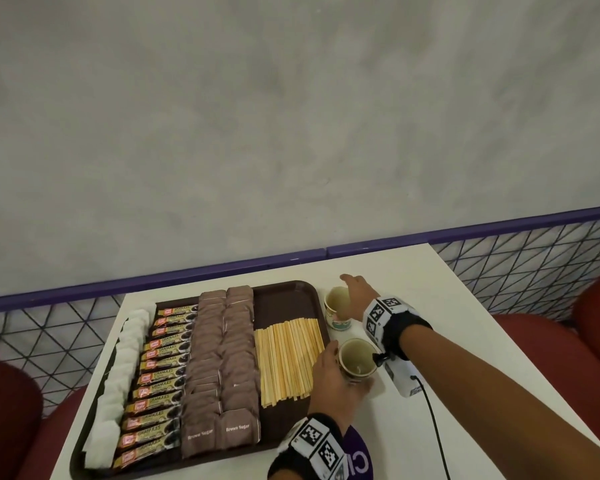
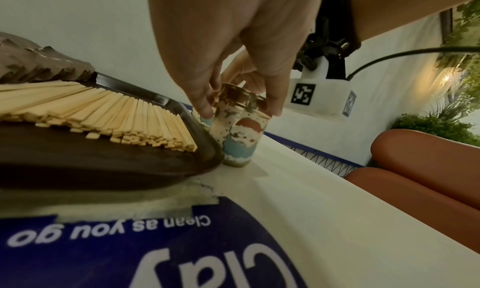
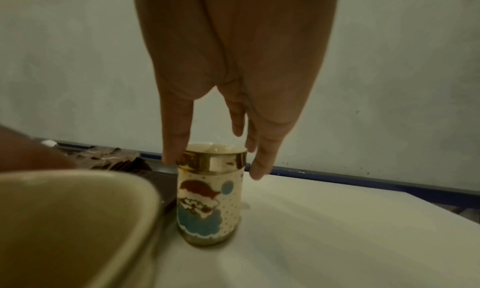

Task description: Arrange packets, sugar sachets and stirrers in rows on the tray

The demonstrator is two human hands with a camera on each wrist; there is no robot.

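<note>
The brown tray holds rows of white sachets, coffee granule packets, brown sugar sachets and wooden stirrers. Two Santa-printed cups stand on the table just right of the tray. My left hand grips the near cup by its gold rim, its fingers curled round the cup. My right hand hovers over the far cup. Its thumb and straight fingers straddle the rim of that cup without closing.
The white table has bare room to the right of the cups. A purple "Clean as you go" sticker lies at its near edge. Red seats flank the table, and a wire-mesh rail runs behind it.
</note>
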